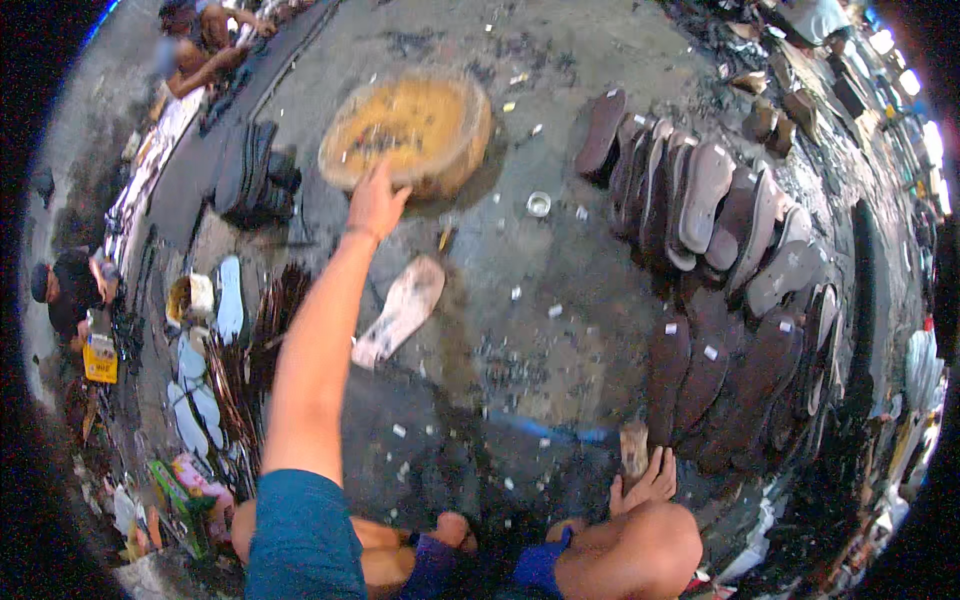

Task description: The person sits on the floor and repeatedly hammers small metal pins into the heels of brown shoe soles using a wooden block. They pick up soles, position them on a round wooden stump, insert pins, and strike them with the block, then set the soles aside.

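My left arm stretches far forward, and my left hand [378, 205] is at the near edge of a round, thick wooden block [410, 130]. Its fingers are extended and slightly blurred, with the thumb apart and nothing visible in them; I cannot tell whether they touch the wood. Low on the right, beside my bent knee, my right hand [648, 482] grips a worn, brownish, blunt-ended piece [634, 445], whose lower part the hand hides. A pale, stained sole-shaped piece [405, 310] lies on the floor between the block and me.
Dark shoe soles [705, 195] stand in rows on the right, with more flat soles [710, 370] nearer me. Black soles [255, 175] are stacked left of the block. Light-blue sole pieces [229, 300] and dark strips lie left. A small round lid [538, 204] is mid-floor. Other people sit at far left.
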Motion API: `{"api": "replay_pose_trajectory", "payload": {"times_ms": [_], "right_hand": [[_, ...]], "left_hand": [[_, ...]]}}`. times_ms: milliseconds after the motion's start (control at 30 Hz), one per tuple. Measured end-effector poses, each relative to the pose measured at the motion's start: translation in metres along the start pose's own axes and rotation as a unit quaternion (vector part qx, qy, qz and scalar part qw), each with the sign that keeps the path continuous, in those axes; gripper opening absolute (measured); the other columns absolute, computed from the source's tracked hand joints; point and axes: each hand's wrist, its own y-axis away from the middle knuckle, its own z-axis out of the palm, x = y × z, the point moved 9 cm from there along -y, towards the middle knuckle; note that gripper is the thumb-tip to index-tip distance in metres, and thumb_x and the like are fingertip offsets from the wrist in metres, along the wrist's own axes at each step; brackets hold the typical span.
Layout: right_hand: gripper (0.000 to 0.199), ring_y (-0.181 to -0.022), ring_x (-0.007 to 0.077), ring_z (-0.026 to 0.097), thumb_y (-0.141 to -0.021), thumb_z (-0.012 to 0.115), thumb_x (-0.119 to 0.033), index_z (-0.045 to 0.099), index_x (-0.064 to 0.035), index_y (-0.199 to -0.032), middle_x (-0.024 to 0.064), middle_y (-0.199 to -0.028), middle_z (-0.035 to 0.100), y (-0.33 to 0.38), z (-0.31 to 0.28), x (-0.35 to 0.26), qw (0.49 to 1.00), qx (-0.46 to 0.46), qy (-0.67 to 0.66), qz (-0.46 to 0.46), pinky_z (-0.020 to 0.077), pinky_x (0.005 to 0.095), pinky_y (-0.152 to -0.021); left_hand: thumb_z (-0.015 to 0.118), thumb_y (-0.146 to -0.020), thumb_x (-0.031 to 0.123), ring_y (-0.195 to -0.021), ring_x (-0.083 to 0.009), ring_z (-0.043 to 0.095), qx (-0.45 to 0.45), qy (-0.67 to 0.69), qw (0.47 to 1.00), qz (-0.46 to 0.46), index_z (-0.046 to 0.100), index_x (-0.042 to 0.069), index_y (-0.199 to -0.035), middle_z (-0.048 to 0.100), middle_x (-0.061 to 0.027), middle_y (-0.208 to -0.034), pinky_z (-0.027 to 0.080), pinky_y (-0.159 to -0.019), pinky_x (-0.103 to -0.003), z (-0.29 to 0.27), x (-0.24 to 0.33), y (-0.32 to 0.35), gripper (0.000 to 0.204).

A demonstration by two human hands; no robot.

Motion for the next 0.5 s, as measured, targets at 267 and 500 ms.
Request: {"api": "replay_pose_trajectory", "payload": {"times_ms": [267, 500], "right_hand": [[0.075, -0.112, 0.044, 0.056, -0.081, 0.075, -0.029, 0.04, 0.0024, -0.139, 0.0262, -0.119, 0.058, 0.019, 0.047, 0.092, 0.993, -0.002, -0.121, 0.017, 0.0444, 0.0496, -0.098], [0.061, -0.106, 0.0445, 0.06, -0.094, 0.065, -0.037, 0.041, 0.0026, -0.134, 0.0319, -0.115, 0.061, -0.049, 0.04, -0.058, 0.953, -0.224, -0.065, -0.195, 0.0453, 0.0473, -0.092]], "left_hand": [[0.063, -0.093, 0.035, -0.12, -0.0342, 0.057, -0.307, 0.101, 0.945, 0.05, 0.063, 0.007, -0.123, 0.061, -0.016, -0.13, 0.045, -0.103, -0.044, -0.083, 0.001, 0.264, 0.041], [0.066, -0.09, 0.033, -0.114, -0.0372, 0.058, -0.267, 0.078, 0.88, -0.384, 0.062, 0.009, -0.122, 0.063, -0.0174, -0.117, 0.048, -0.098, -0.046, -0.077, -0.063, 0.75, 0.04]]}}
